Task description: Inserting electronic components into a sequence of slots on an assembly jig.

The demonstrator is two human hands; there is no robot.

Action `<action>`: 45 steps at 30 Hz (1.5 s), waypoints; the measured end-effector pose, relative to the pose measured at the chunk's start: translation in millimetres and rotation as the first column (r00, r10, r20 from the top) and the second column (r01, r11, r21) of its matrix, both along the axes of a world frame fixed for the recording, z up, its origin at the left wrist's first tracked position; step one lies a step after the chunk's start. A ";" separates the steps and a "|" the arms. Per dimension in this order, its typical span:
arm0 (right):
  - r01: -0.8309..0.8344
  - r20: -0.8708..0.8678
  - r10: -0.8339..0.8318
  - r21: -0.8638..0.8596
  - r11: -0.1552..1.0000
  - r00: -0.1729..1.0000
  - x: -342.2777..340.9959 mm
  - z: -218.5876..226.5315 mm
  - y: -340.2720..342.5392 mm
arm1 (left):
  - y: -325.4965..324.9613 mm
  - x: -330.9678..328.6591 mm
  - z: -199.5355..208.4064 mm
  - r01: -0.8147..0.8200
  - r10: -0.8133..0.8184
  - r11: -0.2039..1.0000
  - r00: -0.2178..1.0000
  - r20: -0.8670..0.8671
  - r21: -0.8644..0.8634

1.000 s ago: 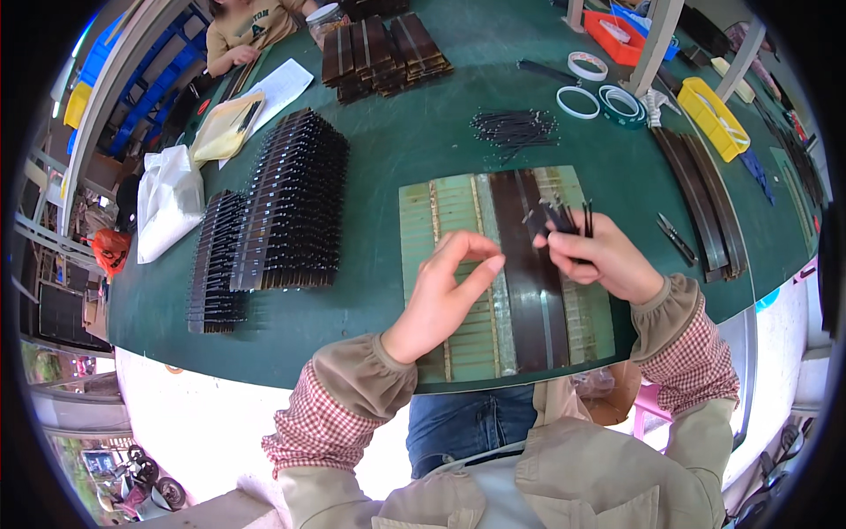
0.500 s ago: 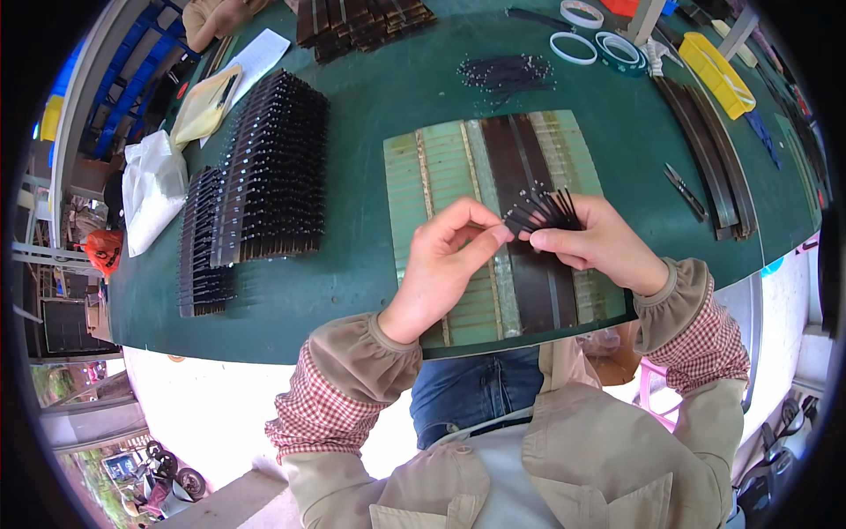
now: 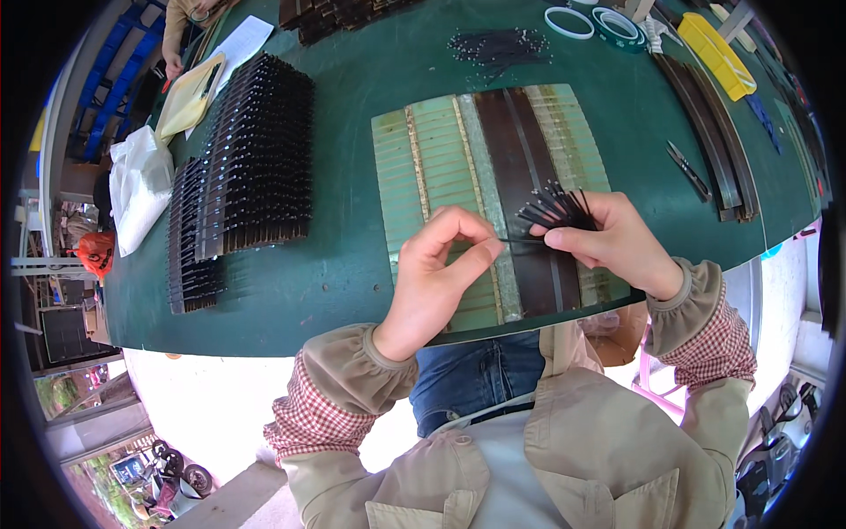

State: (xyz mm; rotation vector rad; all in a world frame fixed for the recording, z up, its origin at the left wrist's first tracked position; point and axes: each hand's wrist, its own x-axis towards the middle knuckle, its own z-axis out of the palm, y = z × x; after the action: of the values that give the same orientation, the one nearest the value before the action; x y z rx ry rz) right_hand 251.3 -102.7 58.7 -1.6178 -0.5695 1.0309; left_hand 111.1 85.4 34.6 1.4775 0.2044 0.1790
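In my right hand [image 3: 624, 245] is a fanned bundle of thin black wires [image 3: 557, 210] with pale tips, gripped between thumb and fingers. My left hand [image 3: 441, 273] pinches the end of one black wire [image 3: 522, 240], which stretches across to the right fingertips. Both hands are above a light green ribbed board [image 3: 436, 145] on the table. A dark brown strip [image 3: 509, 132] with a grey centre line lies along this board, partly behind the wires and my right hand.
Stacked dark strips bristling with black wires [image 3: 264, 159] stand at left, near a white plastic bag [image 3: 141, 189]. Loose black wires [image 3: 502, 48] lie beyond the board. Right are tweezers [image 3: 689, 172], long brown strips [image 3: 705, 132] and a yellow bin [image 3: 716, 55]. Another person's hand [image 3: 173, 66] shows far left.
My hands have drawn slightly apart, and a single wire now spans the gap between them. The view has shifted a little, and the other person's arm at far left has moved.
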 end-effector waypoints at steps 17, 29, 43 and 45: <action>-0.143 0.554 0.177 -0.105 0.984 0.813 -26.7 -12.4 -32.1 | -21.8 -64.7 -18.8 -0.101 -0.081 0.667 0.975 0.206 0.739; -0.053 0.761 0.176 -0.183 0.982 0.624 -39.1 -6.9 -33.5 | -34.8 -59.8 -16.1 -0.005 -0.213 0.394 0.972 0.097 0.919; -0.148 0.053 0.150 -0.036 0.988 0.987 -13.9 8.4 -19.3 | -38.2 -32.6 -16.7 -0.022 0.021 0.998 1.000 0.019 0.059; -0.106 0.176 0.115 -0.059 0.993 0.978 -10.4 -0.8 -28.0 | -31.4 -36.2 -12.8 -0.036 0.017 0.966 0.997 0.078 0.255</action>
State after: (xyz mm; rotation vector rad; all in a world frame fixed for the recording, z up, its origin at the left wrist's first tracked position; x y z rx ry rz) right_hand 240.9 -130.6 57.9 -1.7496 -0.7681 0.9926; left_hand 74.9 54.0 21.7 1.7225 0.1439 0.2904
